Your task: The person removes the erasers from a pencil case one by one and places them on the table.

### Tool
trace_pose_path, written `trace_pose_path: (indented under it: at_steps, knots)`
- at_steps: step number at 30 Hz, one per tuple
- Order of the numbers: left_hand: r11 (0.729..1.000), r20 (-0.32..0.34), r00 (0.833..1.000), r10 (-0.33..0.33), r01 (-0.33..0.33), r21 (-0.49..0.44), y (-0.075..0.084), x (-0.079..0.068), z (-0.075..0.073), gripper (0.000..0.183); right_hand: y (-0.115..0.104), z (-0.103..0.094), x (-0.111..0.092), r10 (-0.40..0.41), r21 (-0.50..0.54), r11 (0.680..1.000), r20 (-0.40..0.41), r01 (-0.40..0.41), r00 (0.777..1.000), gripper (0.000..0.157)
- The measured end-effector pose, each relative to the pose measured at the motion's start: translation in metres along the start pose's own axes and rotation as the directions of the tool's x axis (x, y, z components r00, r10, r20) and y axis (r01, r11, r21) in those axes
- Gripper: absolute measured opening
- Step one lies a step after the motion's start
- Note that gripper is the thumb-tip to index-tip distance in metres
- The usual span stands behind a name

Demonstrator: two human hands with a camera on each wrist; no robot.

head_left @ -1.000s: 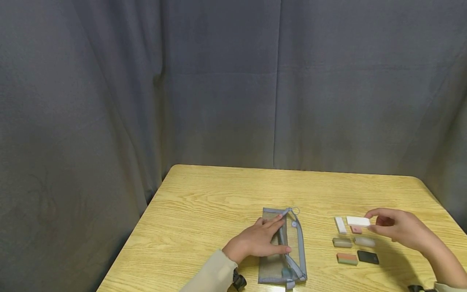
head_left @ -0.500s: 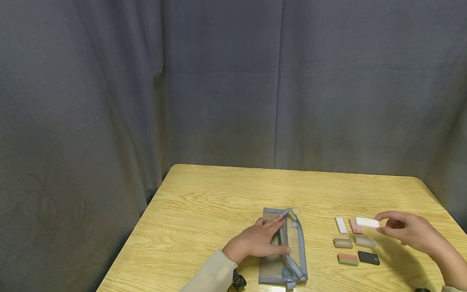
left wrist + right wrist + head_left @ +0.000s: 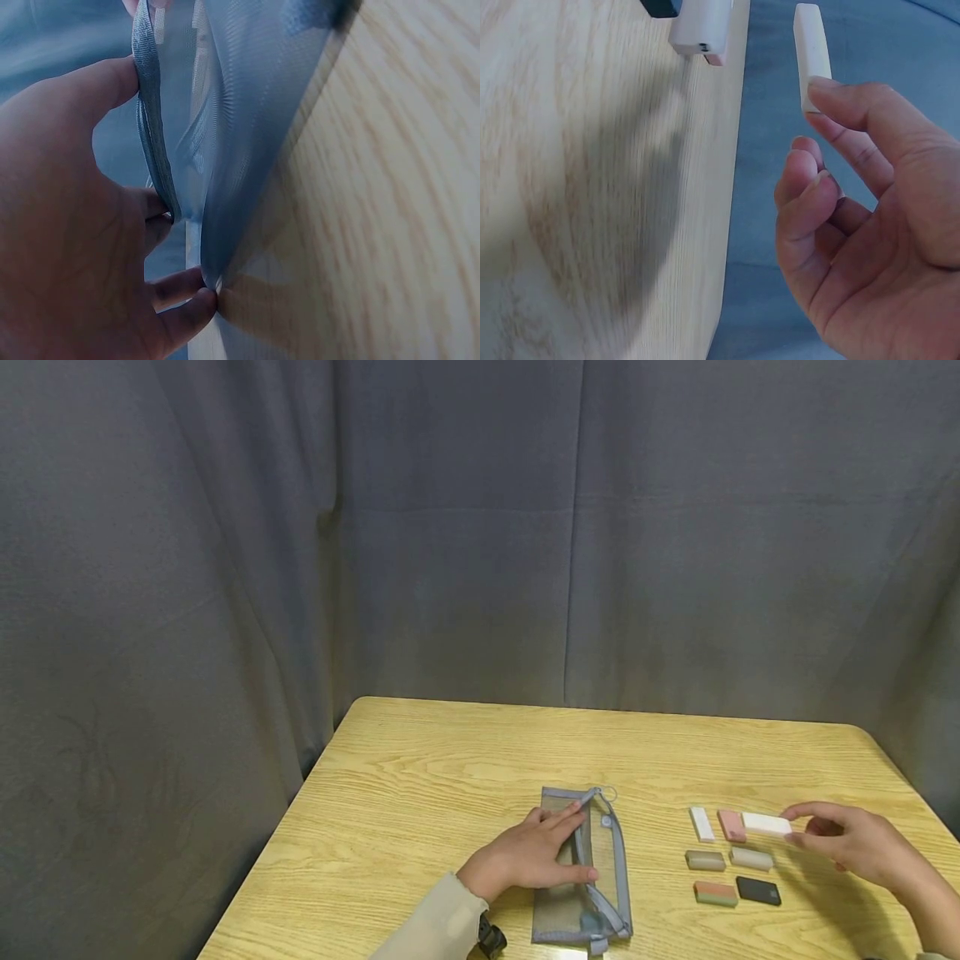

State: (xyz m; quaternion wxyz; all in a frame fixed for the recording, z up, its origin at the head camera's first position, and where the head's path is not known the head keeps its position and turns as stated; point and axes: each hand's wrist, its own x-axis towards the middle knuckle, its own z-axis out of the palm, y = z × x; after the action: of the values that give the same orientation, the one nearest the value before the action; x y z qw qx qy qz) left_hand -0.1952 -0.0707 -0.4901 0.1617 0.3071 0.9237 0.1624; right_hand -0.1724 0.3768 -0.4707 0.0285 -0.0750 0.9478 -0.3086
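My right hand (image 3: 851, 843) pinches one end of a white eraser (image 3: 767, 824) between thumb and fingers. In the right wrist view this eraser (image 3: 811, 56) shows against the curtain, and the other fingers are curled inward. A pink eraser (image 3: 732, 826) lies just left of it, and a smaller white one (image 3: 701, 824) lies further left. My left hand (image 3: 528, 852) lies spread on a grey mesh zip pouch (image 3: 562, 906), with its fingers along the zipper edge. In the left wrist view, thumb and fingertips touch the zipper strip (image 3: 154, 124) and the mesh.
Below the white and pink erasers lie an olive-brown block (image 3: 705, 860), a pale grey block (image 3: 752, 858), an orange-and-green block (image 3: 716, 894) and a black block (image 3: 758, 891). The wooden table (image 3: 420, 760) ends at a grey curtain (image 3: 457, 568).
The right hand has moved to the right with the white eraser, away from over the pink eraser, which is now fully uncovered. My left hand and the pouch look unchanged.
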Motion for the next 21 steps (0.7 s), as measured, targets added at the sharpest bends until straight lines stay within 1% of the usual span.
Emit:
trace_pose_path:
  at_steps: [7, 15, 21]
  knots:
    - [1.000, -0.002, 1.000, 0.001, -0.001, 0.003, 0.000, 0.000, 0.000, 0.086, 0.004, -0.001, 0.001, 0.045, 0.025, 0.999, 0.015, -0.045, 0.999, 0.039]
    - [1.000, 0.003, 1.000, -0.002, 0.002, 0.003, -0.001, 0.000, 0.000, 0.087, 0.014, 0.000, 0.000, 0.061, 0.057, 0.996, 0.012, -0.062, 0.998, 0.041]
    - [1.000, 0.009, 1.000, -0.002, 0.002, 0.010, -0.001, 0.000, 0.000, 0.087, 0.024, -0.001, 0.002, 0.071, 0.104, 0.992, 0.036, -0.075, 0.997, 0.040]
